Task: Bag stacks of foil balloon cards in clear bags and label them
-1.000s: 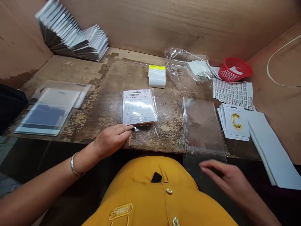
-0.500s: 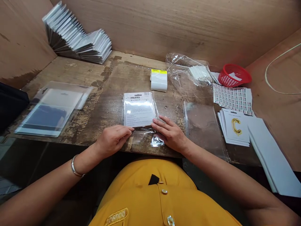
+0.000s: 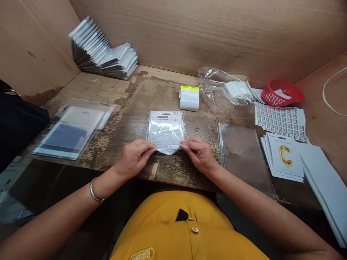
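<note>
Fingers (image 3: 146,147) of my left hand (image 3: 135,157) are closed, pinching the lower edge of the clear plastic bag (image 3: 182,124) at its left; the bag, holding a printed white card (image 3: 165,130), lies mid-table on the scarred wooden bench (image 3: 116,108). My right hand (image 3: 199,153) pinches that same edge from the right. Step in hand looks like folding that edge; next move calls for both pinches staying level, bag square.
</note>
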The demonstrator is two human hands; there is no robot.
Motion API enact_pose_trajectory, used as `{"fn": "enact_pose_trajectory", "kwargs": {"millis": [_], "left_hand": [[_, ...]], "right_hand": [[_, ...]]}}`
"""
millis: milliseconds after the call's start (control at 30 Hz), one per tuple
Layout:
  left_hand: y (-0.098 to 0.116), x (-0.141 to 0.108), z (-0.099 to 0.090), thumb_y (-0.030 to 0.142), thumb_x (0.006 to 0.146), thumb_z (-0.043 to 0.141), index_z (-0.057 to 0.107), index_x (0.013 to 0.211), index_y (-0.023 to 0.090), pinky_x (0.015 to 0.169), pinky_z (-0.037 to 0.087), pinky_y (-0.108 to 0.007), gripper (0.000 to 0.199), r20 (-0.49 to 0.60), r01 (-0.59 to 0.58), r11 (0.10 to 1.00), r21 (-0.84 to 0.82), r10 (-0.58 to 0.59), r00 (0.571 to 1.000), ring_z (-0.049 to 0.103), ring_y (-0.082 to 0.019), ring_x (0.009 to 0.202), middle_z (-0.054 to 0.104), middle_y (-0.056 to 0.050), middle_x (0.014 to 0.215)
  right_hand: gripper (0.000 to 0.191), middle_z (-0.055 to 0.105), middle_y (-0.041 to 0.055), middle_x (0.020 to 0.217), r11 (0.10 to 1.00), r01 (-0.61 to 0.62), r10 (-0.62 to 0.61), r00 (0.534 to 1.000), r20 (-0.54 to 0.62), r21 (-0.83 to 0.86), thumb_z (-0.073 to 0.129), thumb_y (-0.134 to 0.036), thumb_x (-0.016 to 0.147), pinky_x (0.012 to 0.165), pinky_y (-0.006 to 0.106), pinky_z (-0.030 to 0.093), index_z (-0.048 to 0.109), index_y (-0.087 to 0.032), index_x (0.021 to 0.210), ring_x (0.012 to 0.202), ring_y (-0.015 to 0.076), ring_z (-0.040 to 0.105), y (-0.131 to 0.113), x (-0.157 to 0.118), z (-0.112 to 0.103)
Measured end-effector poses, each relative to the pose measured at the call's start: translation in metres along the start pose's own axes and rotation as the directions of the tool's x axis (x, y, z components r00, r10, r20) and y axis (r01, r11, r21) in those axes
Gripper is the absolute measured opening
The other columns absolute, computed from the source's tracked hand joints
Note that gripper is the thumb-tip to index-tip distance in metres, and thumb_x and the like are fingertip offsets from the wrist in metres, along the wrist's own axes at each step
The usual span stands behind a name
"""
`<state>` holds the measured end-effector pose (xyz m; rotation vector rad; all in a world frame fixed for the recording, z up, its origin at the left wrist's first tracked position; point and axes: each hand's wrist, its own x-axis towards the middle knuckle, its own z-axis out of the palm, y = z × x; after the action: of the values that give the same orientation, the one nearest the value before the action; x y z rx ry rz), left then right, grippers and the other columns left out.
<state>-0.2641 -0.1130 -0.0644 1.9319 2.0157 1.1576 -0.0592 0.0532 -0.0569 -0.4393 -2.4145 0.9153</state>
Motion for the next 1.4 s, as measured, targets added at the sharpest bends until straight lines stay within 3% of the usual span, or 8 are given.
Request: {"fn": "enact_pose_trajectory", "kwargs": {"millis": [167,300,467,867,1067,1133,1267,1400], "left_hand": [[0.002,0.016,-0.005,0.034,0.088,0.053,0.069,0.079,0.019,0.067,0.048,-0.026,0.024,0.12,0.407,0.904,-0.13,-0.394,0.911,0.063,-0.016,0.07,0.07,-0.001,0.074],[0.002,0.026,-0.003,0.041,0.078,0.061,0.066,0.074,0.017,0.061,0.047,-0.025,0.025,0.148,0.584,0.745,-0.322,-0.57,0.808,0.061,-0.015,0.061,0.066,-0.001,0.064],[-0.003,0.031,0.003,0.045,0.065,0.074,0.056,0.068,0.017,0.053,0.046,-0.024,0.034,0.148,0.656,0.517,-0.55,-0.712,0.686,0.057,-0.012,0.05,0.061,0.001,0.054],[-0.012,0.042,0.004,0.026,0.077,0.066,0.048,0.069,0.019,0.045,0.044,-0.02,0.021,0.2,0.785,0.416,-0.459,-0.813,0.547,0.057,-0.012,0.041,0.058,0.004,0.046],[-0.013,0.049,0.001,0.018,0.08,0.06,0.047,0.084,0.02,0.044,0.045,-0.022,0.013,0.22,0.812,0.455,-0.366,-0.805,0.551,0.059,-0.014,0.042,0.055,0.006,0.051],[-0.014,0.047,0.003,0.016,0.081,0.055,0.047,0.094,0.02,0.046,0.046,-0.023,0.015,0.146,0.772,0.569,-0.282,-0.77,0.621,0.058,-0.014,0.042,0.055,0.007,0.053],[-0.019,0.039,0.006,0.02,0.085,0.051,0.054,0.104,0.02,0.053,0.045,-0.026,0.02,-0.054,0.465,0.858,0.219,-0.465,0.884,0.062,-0.018,0.053,0.065,-0.001,0.067],[-0.024,0.038,-0.002,0.027,0.088,0.048,0.054,0.119,0.016,0.058,0.048,-0.033,0.033,0.021,0.383,0.766,0.516,-0.458,0.889,0.065,-0.025,0.058,0.068,-0.006,0.072]], "right_hand": [[0.022,0.07,0.0045,0.078,0.902,-0.368,0.372,0.928,0.028,0.224,0.061,-0.036,0.082,0.071,0.031,0.048,0.068,-0.017,0.075,0.074,0.0182,0.062,0.004,0.017,0.001],[0.033,0.058,0.0004,0.063,0.884,-0.429,0.429,0.902,0.044,0.187,0.055,-0.044,0.082,0.061,0.027,0.039,0.061,-0.017,0.066,0.062,0.0149,0.051,0.013,0.029,0.004],[0.037,0.051,-0.0012,0.058,0.909,-0.416,0.416,0.909,-0.008,-0.012,0.045,-0.042,0.087,0.056,0.026,0.029,0.054,-0.019,0.061,0.059,0.0141,0.045,0.009,0.036,0.008],[0.033,0.061,0.0046,0.063,0.79,-0.451,0.502,0.865,0.015,-0.416,0.042,-0.031,0.089,0.055,0.028,0.026,0.057,-0.02,0.062,0.061,0.0185,0.05,0.002,0.052,0.011],[0.023,0.067,0.0065,0.071,0.76,-0.42,0.491,0.871,0.014,-0.496,0.044,-0.027,0.091,0.056,0.027,0.029,0.062,-0.019,0.078,0.063,0.0194,0.055,0.003,0.057,0.01],[0.02,0.068,0.0077,0.075,0.745,-0.414,0.495,0.869,0.017,-0.523,0.044,-0.025,0.091,0.056,0.027,0.031,0.062,-0.018,0.085,0.065,0.0202,0.057,0.004,0.059,0.011],[0.02,0.069,0.0117,0.08,0.711,-0.423,0.542,0.839,0.053,-0.562,0.043,-0.022,0.093,0.06,0.029,0.036,0.062,-0.017,0.093,0.069,0.0231,0.061,0.006,0.066,0.015],[0.02,0.069,0.0153,0.089,0.663,-0.368,0.509,0.86,0.031,-0.652,0.052,-0.023,0.088,0.063,0.032,0.042,0.06,-0.015,0.105,0.074,0.0262,0.062,0.007,0.069,0.004]]}}
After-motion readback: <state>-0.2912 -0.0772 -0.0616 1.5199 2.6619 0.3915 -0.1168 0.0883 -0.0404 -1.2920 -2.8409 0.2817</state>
